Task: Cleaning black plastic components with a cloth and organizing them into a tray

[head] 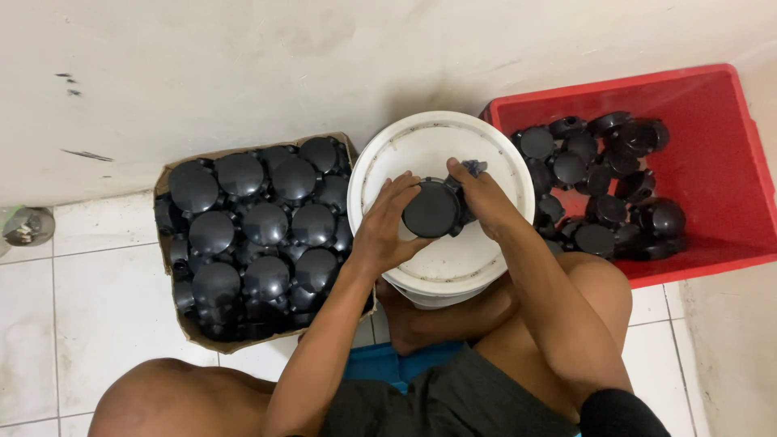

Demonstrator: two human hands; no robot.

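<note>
Person sits on a tiled floor [97, 307] w/ a white bucket [380, 162] between the knees, wall [243, 57] behind. Both hands work over the bucket mouth.

Left hand [388, 226] wraps a round black cap [431, 212], fingers curled round its left rim, gripping it. Right hand [484, 198] is closed on the cap's right side, thumb and fingertips pinching sth small and dark bluish at the top edge, poss. a rag or a small part; can't tell which. So the cap sits in both hands, just above the bucket's inside, not touching the rim.

Left of the bucket: cardboard box [174, 174] packed w/ same black caps, domed side up, stacked. Right: red crate [720, 129] w/ a looser pile of them, approx. half full.

Risks, as a guess: cap is smooth and held mostly by fingertips, so a slip drops it in the bucket. The box side near the left knee looks bowed and torn; a nudge from the arm could spill caps on the floor. The bucket is only braced by legs and could tip if leaned on.

Hard to see: bucket contents under the hands, the cap's underside, what the right fingers pinch, box depth. Blue item [388, 364] under the legs is mostly covered. Metal thing [28, 226] at the left edge is cut off, poss. a floor drain.
</note>
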